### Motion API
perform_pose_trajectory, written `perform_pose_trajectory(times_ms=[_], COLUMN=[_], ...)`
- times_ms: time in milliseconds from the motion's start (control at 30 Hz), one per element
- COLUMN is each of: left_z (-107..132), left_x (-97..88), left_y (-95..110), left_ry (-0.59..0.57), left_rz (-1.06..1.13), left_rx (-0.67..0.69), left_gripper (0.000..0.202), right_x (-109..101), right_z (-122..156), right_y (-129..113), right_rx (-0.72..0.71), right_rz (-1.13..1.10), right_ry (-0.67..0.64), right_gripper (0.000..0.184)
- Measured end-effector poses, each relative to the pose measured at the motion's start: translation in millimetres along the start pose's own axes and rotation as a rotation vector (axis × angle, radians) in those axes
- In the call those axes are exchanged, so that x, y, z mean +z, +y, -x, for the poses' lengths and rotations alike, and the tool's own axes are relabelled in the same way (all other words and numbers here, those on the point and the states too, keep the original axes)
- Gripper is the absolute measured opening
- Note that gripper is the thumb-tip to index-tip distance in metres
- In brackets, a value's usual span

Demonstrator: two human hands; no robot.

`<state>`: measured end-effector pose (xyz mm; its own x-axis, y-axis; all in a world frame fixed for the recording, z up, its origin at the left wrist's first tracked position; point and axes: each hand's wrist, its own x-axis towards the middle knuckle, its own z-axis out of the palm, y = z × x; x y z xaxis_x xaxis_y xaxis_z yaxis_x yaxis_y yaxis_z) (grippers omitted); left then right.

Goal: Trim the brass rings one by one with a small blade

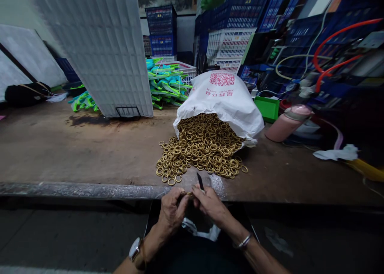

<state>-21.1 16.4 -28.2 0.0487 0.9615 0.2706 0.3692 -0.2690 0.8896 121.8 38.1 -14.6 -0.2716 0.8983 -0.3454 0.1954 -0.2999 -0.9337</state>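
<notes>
Ring (189, 194) pinched in my left hand (172, 210), black blade (200, 181) gripped in my right hand (210, 205), near the front edge of the worktop (120, 158).

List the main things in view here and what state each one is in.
White sack: open, lying down
Gold rings: loose, heaped at the sack's mouth
Table: stained, worn at front edge
Left hand: fingers closed on a mostly hidden ring
Right hand: closed on a dark tool, tip out
Blue crates: stacked
Ribbed white panel: standing
Wristwatch: worn
</notes>
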Motion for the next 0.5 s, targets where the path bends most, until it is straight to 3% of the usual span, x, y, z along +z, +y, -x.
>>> perform_pose_trajectory(times_ms=[133, 333, 500], left_z=[0, -1, -2], left_x=[5.1, 14.2, 17.1], left_y=[9, 11, 10], left_ry=[-0.051, -0.224, -0.209], left_rz=[0.14, 0.592, 0.672], left_rx=[-0.148, -0.584, -0.657], left_gripper=[0.017, 0.036, 0.036], right_x=[-2, -5, -8], right_z=[-1, -7, -11], right_y=[4, 9, 11], right_rx=[-0.076, -0.091, -0.08], right_rz=[0.137, 0.161, 0.071], right_ry=[0.043, 0.078, 0.006], right_gripper=[0.031, 0.027, 0.027])
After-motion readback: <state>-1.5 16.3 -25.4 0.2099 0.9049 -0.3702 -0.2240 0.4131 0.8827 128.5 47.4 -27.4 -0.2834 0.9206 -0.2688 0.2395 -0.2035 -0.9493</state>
